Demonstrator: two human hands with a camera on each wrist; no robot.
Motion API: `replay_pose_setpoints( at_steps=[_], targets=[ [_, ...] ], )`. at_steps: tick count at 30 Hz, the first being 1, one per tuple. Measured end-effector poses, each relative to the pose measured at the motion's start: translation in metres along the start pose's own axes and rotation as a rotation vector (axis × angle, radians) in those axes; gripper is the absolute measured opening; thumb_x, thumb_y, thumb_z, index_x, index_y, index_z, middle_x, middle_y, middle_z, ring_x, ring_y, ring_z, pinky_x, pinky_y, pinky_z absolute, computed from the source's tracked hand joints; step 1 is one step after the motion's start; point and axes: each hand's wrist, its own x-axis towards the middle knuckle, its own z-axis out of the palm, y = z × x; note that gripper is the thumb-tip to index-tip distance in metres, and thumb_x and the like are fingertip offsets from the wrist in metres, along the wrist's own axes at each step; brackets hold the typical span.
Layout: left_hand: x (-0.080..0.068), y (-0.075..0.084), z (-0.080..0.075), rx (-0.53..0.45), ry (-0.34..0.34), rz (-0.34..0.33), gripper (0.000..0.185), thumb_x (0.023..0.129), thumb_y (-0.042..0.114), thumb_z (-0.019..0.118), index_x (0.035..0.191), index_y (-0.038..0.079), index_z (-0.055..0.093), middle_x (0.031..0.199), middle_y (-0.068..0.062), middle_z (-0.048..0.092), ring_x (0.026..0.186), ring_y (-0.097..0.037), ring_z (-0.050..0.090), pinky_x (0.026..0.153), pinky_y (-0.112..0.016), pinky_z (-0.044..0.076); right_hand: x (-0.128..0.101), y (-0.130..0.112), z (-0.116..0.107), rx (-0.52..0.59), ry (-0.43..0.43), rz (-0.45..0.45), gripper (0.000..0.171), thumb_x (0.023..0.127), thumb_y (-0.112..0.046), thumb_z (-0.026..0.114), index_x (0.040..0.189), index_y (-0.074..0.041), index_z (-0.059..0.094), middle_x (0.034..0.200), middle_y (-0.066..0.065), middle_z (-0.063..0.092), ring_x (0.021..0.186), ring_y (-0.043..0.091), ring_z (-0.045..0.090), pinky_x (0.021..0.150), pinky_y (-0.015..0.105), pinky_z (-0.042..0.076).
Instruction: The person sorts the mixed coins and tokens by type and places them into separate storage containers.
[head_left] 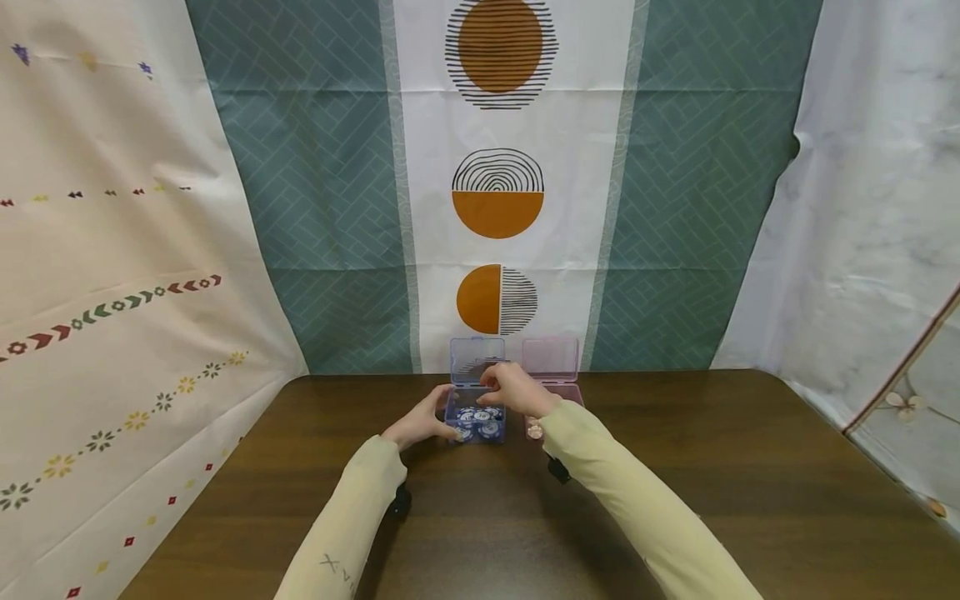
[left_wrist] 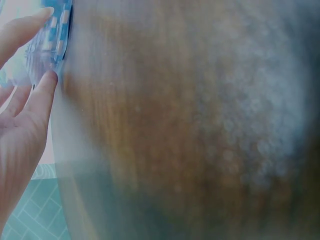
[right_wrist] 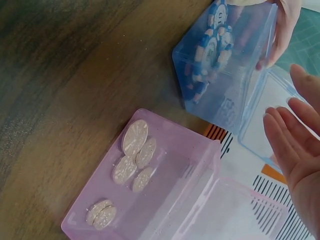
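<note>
A clear blue plastic box [right_wrist: 220, 107] stands on the table with its lid [head_left: 465, 367] raised at the back. Blue-and-white poker chips [head_left: 483, 416] lie inside it. My left hand [head_left: 422, 423] grips the box at its left side, thumb at the front and fingers farther back; in the left wrist view the thumb and a fingertip touch the box [left_wrist: 59, 37]. Over the back of the same box hovers my right hand [head_left: 517, 390], fingers loosely bent. The right wrist view shows nothing in that hand.
To the right of the blue box is a pink plastic box [right_wrist: 165, 132], also with its lid up, holding several pale, speckled discs [right_wrist: 135, 137]. Both stand on a dark wooden table [head_left: 480, 533] near its back edge, before a patterned curtain [head_left: 337, 208].
</note>
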Motion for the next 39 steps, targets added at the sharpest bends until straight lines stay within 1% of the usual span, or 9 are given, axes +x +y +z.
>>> replay_pose_setpoints(
  at_steps=[6,9,10,14,19,22,25,32,39],
  targets=[
    [0.000,0.000,-0.002,0.007,-0.023,0.075,0.084,0.068,0.013,0.079,0.134,0.002,0.029,0.137,-0.021,0.031,0.123,-0.039,0.030,0.097,-0.049,0.025,-0.001,-0.002,-0.007,0.037,0.038,0.007,0.026,0.078,-0.008,0.071,0.097,0.007,0.063,0.088,0.016,0.062,0.074,0.018,0.058,0.067,0.027,0.047],
    [0.001,0.002,-0.001,0.005,-0.025,0.056,0.084,0.068,0.010,0.078,0.135,0.002,0.027,0.138,-0.021,0.029,0.124,-0.038,0.029,0.098,-0.048,0.024,-0.003,-0.003,-0.009,0.044,0.037,0.015,0.027,0.078,-0.008,0.071,0.098,0.008,0.063,0.089,0.017,0.062,0.074,0.018,0.058,0.067,0.027,0.047],
    [0.003,0.002,-0.001,-0.013,-0.021,0.032,0.085,0.068,0.007,0.077,0.136,0.002,0.027,0.139,-0.020,0.028,0.125,-0.037,0.028,0.099,-0.049,0.022,-0.003,-0.003,-0.010,0.048,0.035,0.014,0.027,0.078,-0.008,0.071,0.098,0.008,0.062,0.089,0.017,0.062,0.075,0.018,0.058,0.068,0.027,0.047],
    [0.006,0.000,0.000,-0.010,-0.013,0.001,0.085,0.067,0.003,0.076,0.137,0.002,0.026,0.140,-0.020,0.027,0.125,-0.036,0.028,0.099,-0.048,0.023,-0.004,-0.005,-0.011,0.044,0.033,-0.010,0.028,0.078,-0.009,0.071,0.098,0.008,0.063,0.087,0.014,0.063,0.074,0.018,0.059,0.067,0.026,0.048],
    [0.007,-0.003,0.000,-0.026,0.010,0.010,0.086,0.067,0.002,0.076,0.137,0.002,0.027,0.140,-0.019,0.027,0.125,-0.036,0.028,0.098,-0.049,0.023,-0.008,-0.007,-0.012,0.015,0.048,-0.034,0.025,0.077,-0.010,0.072,0.096,0.004,0.064,0.084,0.007,0.063,0.074,0.015,0.059,0.067,0.024,0.047],
    [0.006,-0.003,-0.001,-0.016,0.020,0.013,0.086,0.067,0.003,0.076,0.138,0.002,0.027,0.140,-0.019,0.028,0.124,-0.037,0.029,0.097,-0.050,0.024,-0.011,-0.007,-0.014,0.016,0.050,-0.034,0.023,0.077,-0.010,0.072,0.095,0.002,0.064,0.085,0.008,0.063,0.074,0.015,0.058,0.067,0.023,0.048],
    [0.006,-0.001,-0.001,-0.001,0.016,0.010,0.087,0.067,0.003,0.075,0.138,0.002,0.026,0.140,-0.020,0.028,0.124,-0.037,0.029,0.097,-0.050,0.024,-0.015,-0.006,-0.016,0.025,0.044,-0.013,0.024,0.077,-0.011,0.072,0.096,0.001,0.064,0.087,0.008,0.062,0.075,0.014,0.058,0.067,0.023,0.048],
    [0.003,0.001,-0.001,0.031,-0.011,-0.034,0.089,0.068,0.005,0.076,0.140,0.005,0.024,0.141,-0.016,0.028,0.125,-0.034,0.029,0.097,-0.049,0.025,-0.029,-0.007,-0.020,0.059,0.018,0.029,0.025,0.077,-0.013,0.072,0.099,-0.001,0.064,0.088,0.003,0.061,0.076,0.012,0.058,0.070,0.022,0.048],
    [0.003,-0.001,-0.001,0.059,-0.014,-0.027,0.092,0.066,0.007,0.078,0.139,0.000,0.023,0.139,-0.020,0.029,0.123,-0.036,0.031,0.097,-0.049,0.026,-0.043,-0.005,-0.023,0.041,0.051,-0.020,0.024,0.078,-0.013,0.071,0.097,-0.001,0.064,0.086,0.003,0.061,0.075,0.011,0.057,0.069,0.023,0.047]
  ],
)
